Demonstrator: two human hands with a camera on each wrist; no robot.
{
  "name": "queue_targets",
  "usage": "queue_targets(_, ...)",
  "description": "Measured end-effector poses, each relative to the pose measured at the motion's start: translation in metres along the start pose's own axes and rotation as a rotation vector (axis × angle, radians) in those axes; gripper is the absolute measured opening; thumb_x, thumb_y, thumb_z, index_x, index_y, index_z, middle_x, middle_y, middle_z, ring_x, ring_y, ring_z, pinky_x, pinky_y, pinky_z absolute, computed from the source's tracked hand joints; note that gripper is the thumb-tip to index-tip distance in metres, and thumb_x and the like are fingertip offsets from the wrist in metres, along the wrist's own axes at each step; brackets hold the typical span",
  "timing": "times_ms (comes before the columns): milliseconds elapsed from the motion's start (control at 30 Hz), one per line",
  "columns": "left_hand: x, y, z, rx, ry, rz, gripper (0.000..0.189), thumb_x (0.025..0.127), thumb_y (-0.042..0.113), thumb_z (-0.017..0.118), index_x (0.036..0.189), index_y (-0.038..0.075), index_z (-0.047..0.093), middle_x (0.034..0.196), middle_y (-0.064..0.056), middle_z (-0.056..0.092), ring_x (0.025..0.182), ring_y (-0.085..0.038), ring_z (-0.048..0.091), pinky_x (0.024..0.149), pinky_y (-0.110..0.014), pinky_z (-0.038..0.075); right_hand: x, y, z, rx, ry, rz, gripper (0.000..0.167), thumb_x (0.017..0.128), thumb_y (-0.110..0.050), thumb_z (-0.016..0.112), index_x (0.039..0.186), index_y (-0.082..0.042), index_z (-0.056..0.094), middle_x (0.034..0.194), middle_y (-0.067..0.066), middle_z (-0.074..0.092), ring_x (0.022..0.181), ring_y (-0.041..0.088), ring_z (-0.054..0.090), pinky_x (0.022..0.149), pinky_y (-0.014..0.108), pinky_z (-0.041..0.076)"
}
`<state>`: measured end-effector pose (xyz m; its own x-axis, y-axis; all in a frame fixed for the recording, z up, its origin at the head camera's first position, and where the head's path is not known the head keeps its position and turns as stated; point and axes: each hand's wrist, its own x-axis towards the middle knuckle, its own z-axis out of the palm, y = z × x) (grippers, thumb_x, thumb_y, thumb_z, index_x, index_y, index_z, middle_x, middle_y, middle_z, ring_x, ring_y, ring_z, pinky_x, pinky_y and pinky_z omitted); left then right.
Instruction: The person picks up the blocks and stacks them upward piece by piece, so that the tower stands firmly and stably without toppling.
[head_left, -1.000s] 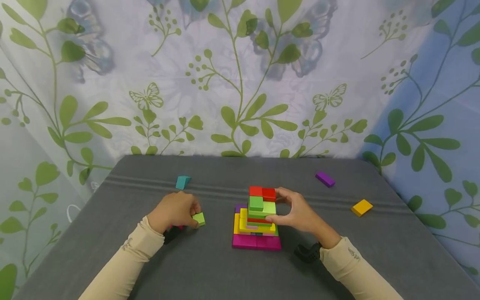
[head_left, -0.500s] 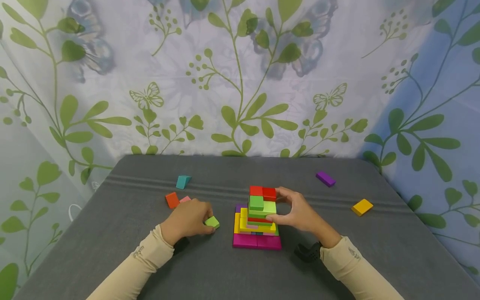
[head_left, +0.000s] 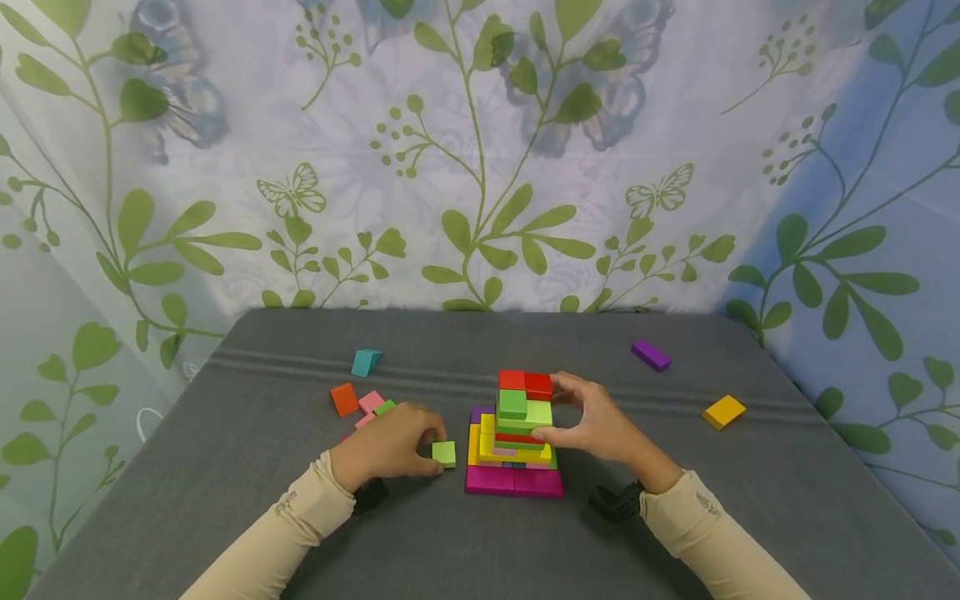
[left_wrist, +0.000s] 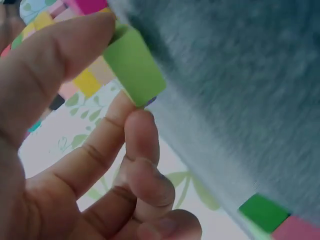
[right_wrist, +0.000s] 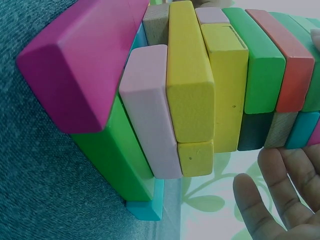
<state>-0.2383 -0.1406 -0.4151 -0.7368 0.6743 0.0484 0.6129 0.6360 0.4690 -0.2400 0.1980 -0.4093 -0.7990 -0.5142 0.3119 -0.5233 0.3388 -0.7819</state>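
Observation:
My left hand [head_left: 390,446] pinches a light green block [head_left: 444,454] between thumb and fingertips, low over the table and left of the tower. In the left wrist view that block [left_wrist: 136,65] is tilted, with the other fingers curled below it. A tower of coloured wooden blocks [head_left: 516,446] stands at the middle of the table, magenta at its base and red on top. With the thumb in front and fingers behind, my right hand [head_left: 596,425] holds the tower's upper right side. Yellow, green and red blocks [right_wrist: 190,75] fill the right wrist view, fingers touching their far side.
Behind my left hand lie an orange block [head_left: 344,400], pink blocks [head_left: 371,402] and a green one [head_left: 385,407]. A teal block [head_left: 366,362] is farther back. To the right are a purple block [head_left: 651,356] and a yellow block [head_left: 724,412].
My left hand has carried the light green block rightward, closer to the tower, uncovering the orange, pink and green blocks behind it. The right hand has stayed on the tower.

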Motion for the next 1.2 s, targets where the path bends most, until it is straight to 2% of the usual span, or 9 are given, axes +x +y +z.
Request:
queue_targets(100, 0.001, 0.003, -0.009, 0.048, 0.061, -0.002, 0.024, 0.086, 0.019, 0.092, 0.105, 0.011, 0.078, 0.101, 0.0, 0.068, 0.094, -0.021, 0.064, 0.082, -0.036, 0.057, 0.0, 0.0, 0.0, -0.002, 0.002, 0.001, 0.046, 0.088, -0.007, 0.086, 0.129, 0.003, 0.067, 0.121, 0.008, 0.071, 0.109, 0.026, 0.068, 0.102, 0.061, 0.055)
queue_targets(200, 0.004, 0.011, -0.023, 0.068, 0.153, 0.007, 0.027, 0.089, 0.02, 0.09, 0.11, 0.01, 0.077, 0.111, -0.003, 0.071, 0.101, -0.028, 0.067, 0.086, -0.042, 0.058, -0.001, -0.001, 0.0, 0.0, 0.001, 0.002, 0.046, 0.088, -0.007, 0.086, 0.129, 0.003, 0.067, 0.121, 0.008, 0.071, 0.11, 0.027, 0.068, 0.103, 0.061, 0.055)
queue_targets(400, 0.017, 0.032, -0.044, 0.024, 0.398, 0.111, 0.027, 0.09, 0.017, 0.089, 0.112, 0.01, 0.075, 0.107, 0.0, 0.073, 0.095, -0.021, 0.063, 0.086, -0.042, 0.056, -0.001, 0.0, -0.001, 0.005, -0.001, 0.007, 0.047, 0.088, -0.007, 0.086, 0.13, 0.004, 0.066, 0.121, 0.008, 0.071, 0.11, 0.028, 0.068, 0.103, 0.064, 0.054)
queue_targets(533, 0.027, 0.05, -0.046, -0.034, 0.488, 0.194, 0.03, 0.089, 0.017, 0.09, 0.115, 0.01, 0.076, 0.107, 0.0, 0.073, 0.097, -0.018, 0.062, 0.088, -0.041, 0.055, -0.001, 0.001, -0.001, 0.01, -0.001, -0.006, 0.047, 0.088, -0.007, 0.086, 0.129, 0.004, 0.067, 0.121, 0.009, 0.071, 0.11, 0.024, 0.068, 0.102, 0.062, 0.055)
queue_targets(633, 0.035, 0.065, -0.043, -0.039, 0.496, 0.259, 0.033, 0.088, 0.019, 0.092, 0.115, 0.008, 0.076, 0.106, 0.0, 0.073, 0.096, -0.018, 0.06, 0.086, -0.039, 0.055, 0.0, 0.001, -0.001, 0.02, -0.006, -0.03, 0.045, 0.089, -0.006, 0.086, 0.129, 0.003, 0.067, 0.121, 0.009, 0.071, 0.109, 0.021, 0.068, 0.102, 0.055, 0.057)
queue_targets(733, 0.043, 0.079, -0.039, -0.036, 0.474, 0.322, 0.033, 0.087, 0.019, 0.091, 0.115, 0.007, 0.077, 0.107, -0.001, 0.075, 0.095, -0.018, 0.06, 0.086, -0.037, 0.054, 0.0, 0.001, -0.001, 0.035, -0.013, -0.05, 0.044, 0.089, -0.005, 0.085, 0.128, 0.003, 0.067, 0.121, 0.008, 0.071, 0.109, 0.019, 0.068, 0.102, 0.047, 0.057)
queue_targets(900, 0.055, 0.094, -0.03, 0.037, 0.44, 0.394, 0.03, 0.088, 0.023, 0.09, 0.112, 0.009, 0.079, 0.108, -0.001, 0.077, 0.097, -0.021, 0.064, 0.088, -0.038, 0.052, -0.001, 0.002, -0.002, 0.048, -0.018, -0.053, 0.041, 0.09, -0.006, 0.083, 0.128, 0.001, 0.067, 0.122, 0.006, 0.069, 0.111, 0.018, 0.068, 0.104, 0.04, 0.055)
queue_targets(1033, 0.06, 0.096, -0.023, 0.134, 0.455, 0.413, 0.031, 0.085, 0.032, 0.093, 0.108, 0.014, 0.081, 0.107, 0.0, 0.074, 0.094, -0.019, 0.061, 0.084, -0.036, 0.049, -0.002, 0.004, -0.002, 0.051, -0.022, -0.06, 0.04, 0.093, -0.009, 0.082, 0.13, -0.001, 0.068, 0.125, 0.006, 0.069, 0.116, 0.018, 0.067, 0.108, 0.04, 0.053)
queue_targets(1200, 0.062, 0.093, -0.017, 0.207, 0.481, 0.389, 0.029, 0.082, 0.032, 0.095, 0.103, 0.017, 0.082, 0.105, 0.0, 0.069, 0.092, -0.019, 0.057, 0.082, -0.035, 0.046, -0.001, 0.005, -0.001, 0.048, -0.019, -0.072, 0.037, 0.092, -0.006, 0.082, 0.127, -0.002, 0.069, 0.123, 0.005, 0.069, 0.116, 0.018, 0.067, 0.107, 0.039, 0.054)
